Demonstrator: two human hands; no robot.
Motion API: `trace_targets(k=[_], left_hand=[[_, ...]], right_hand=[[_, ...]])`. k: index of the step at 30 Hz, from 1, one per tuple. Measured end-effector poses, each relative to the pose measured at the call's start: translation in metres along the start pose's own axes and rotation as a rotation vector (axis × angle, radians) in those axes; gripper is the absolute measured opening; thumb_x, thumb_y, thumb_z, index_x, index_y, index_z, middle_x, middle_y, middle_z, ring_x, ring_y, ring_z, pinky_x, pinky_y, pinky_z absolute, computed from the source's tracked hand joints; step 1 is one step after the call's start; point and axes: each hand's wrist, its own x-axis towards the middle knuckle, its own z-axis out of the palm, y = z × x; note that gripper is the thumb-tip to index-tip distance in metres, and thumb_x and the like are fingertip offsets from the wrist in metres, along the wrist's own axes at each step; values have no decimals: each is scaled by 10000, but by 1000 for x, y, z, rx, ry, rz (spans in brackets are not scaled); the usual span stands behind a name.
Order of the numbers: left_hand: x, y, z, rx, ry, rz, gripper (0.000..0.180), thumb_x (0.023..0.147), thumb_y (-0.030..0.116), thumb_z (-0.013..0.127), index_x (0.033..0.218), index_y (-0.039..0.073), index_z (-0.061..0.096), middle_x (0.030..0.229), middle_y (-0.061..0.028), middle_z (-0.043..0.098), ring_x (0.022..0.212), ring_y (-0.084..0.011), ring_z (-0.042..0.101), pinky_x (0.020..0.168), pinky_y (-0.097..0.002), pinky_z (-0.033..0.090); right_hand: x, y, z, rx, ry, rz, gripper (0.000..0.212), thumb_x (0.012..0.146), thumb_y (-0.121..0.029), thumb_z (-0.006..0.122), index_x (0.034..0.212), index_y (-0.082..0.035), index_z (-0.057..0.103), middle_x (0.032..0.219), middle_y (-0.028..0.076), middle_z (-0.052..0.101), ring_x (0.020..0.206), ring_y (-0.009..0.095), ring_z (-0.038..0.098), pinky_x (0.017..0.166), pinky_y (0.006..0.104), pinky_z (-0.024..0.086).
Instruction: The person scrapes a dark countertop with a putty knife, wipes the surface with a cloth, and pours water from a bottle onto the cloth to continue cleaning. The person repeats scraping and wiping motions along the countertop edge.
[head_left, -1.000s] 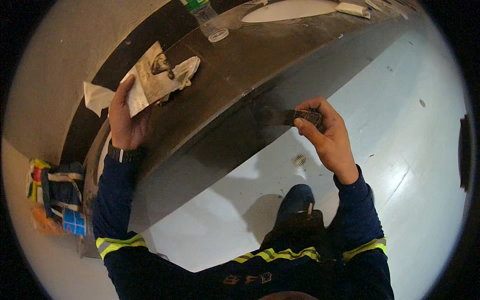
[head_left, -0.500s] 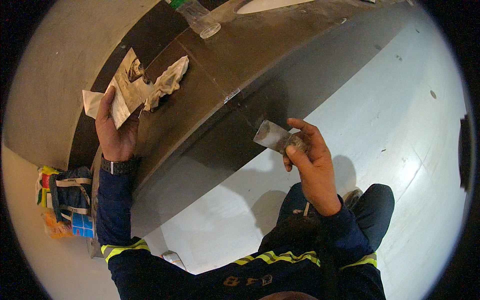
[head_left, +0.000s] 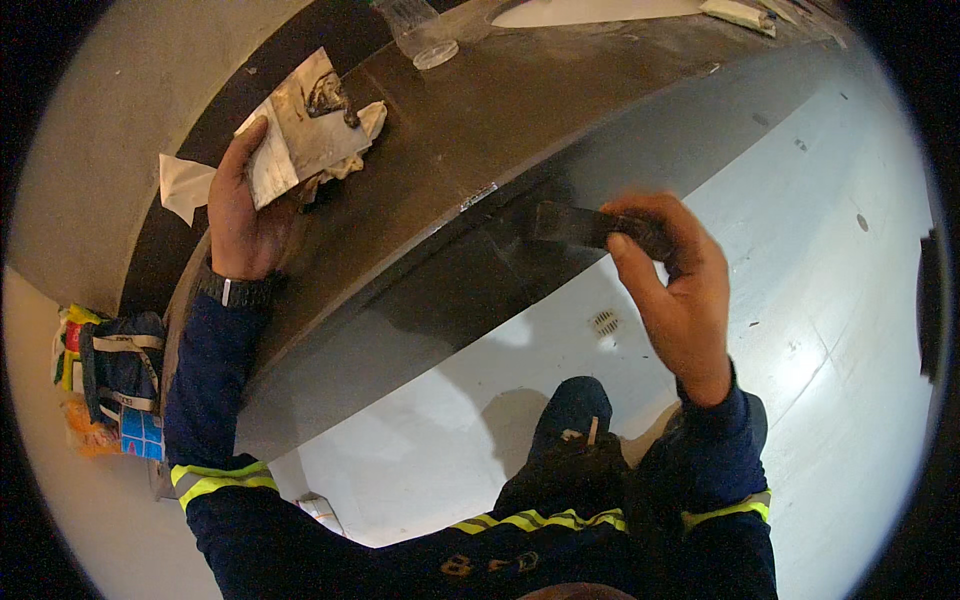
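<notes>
In my left hand [head_left: 243, 225] is a flat, stained pale sheet [head_left: 290, 165], gripped with the thumb on top; a dark lump of paste [head_left: 328, 97] sits on it. A crumpled cream cloth [head_left: 373, 120] shows behind its right edge, and a white paper piece [head_left: 186, 186] sticks out left of the hand. My right hand [head_left: 685, 290] pinches a small flat-bladed scraper [head_left: 570, 223] between thumb and fingers. Its blade, now dark, points left towards the front face of a brown curved counter [head_left: 540, 110]; whether it touches is unclear.
A clear plastic bottle [head_left: 415, 35] lies on the counter near a pale oval basin [head_left: 600, 10]. A shiny light patch [head_left: 478, 196] marks the counter's edge at a seam. Bags [head_left: 125, 365] stand at left. A drain grate [head_left: 604, 322] is set in the pale floor.
My right hand has moved up and right, and the scraper has turned so its blade lies nearly level below the counter edge. My left hand has lifted the sheet up and right, partly covering the cloth.
</notes>
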Motion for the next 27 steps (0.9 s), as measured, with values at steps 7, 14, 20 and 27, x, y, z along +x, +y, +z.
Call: trace_targets(k=[7,14,20,27], left_hand=[[-19,2,-6,-124,-124,111,591,834,-91,661,1378,-33,436,1337,-146,560,1177,-217,585,1018,-340,494],[-15,2,-12,59,-51,97,521,880,-99,596,1371,-40,433,1388,-154,512,1209,-243,565,1060,-373,474],[-10,4,-20,-171,-192,33,423,963,-16,504,1378,-21,426,1391,-154,505,1224,-264,561,1064,-394,479],[-16,1,-2,38,24,88,370,1027,179,450,1339,-18,484,1335,-162,564,1210,-284,582,1046,-416,489]], right_hand=[[-55,30,31,479,72,321,317,936,-82,595,1241,-29,527,1023,77,614,798,123,611,708,259,507],[-46,18,16,377,109,230,395,859,-59,678,1216,-39,508,1047,37,564,838,87,558,734,236,494],[-60,26,24,383,118,270,320,922,-132,645,1203,-63,510,983,38,599,775,86,567,660,219,476],[-62,17,53,713,43,466,303,1031,-323,498,1130,-41,553,888,63,672,684,80,573,542,226,444]])
